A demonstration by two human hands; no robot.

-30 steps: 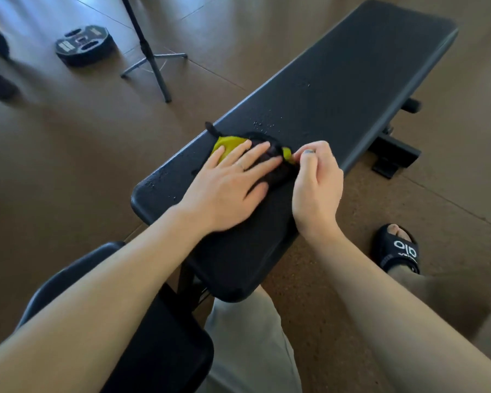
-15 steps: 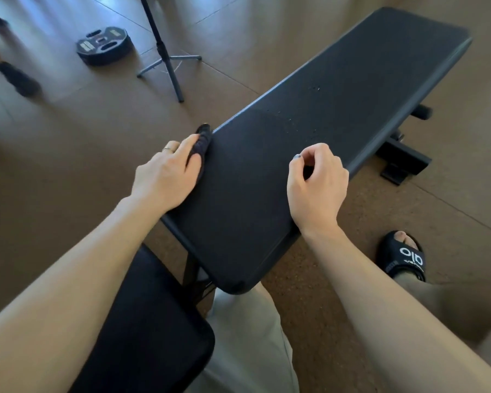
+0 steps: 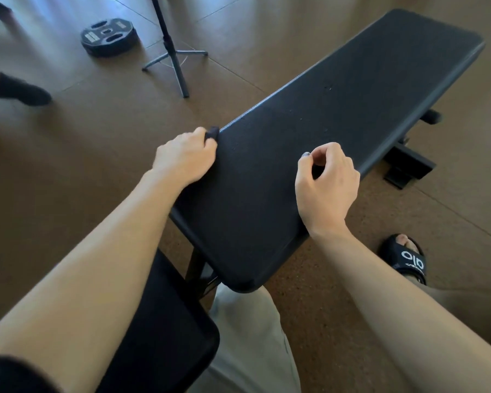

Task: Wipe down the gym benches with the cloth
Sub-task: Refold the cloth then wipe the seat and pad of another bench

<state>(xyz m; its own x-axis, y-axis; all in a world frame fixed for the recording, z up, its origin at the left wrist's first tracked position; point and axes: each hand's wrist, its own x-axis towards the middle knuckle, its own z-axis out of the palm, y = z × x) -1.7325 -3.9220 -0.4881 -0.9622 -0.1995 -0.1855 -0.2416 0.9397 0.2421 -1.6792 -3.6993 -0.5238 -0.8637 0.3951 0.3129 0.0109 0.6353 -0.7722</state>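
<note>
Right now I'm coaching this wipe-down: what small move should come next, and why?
Probably slide the left hand with the cloth farther along the side edge of the bench. The cloth sits at that edge, with much edge ahead, and the right hand is curled, holding nothing.

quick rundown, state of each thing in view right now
cloth: bunched, mostly hidden, at the bench's left edge
left hand: grips the cloth against that edge
right hand: fingers curled, holds nothing, over the bench top
bench: flat, a few specks on the pad
weight plate: flat on the floor
</note>
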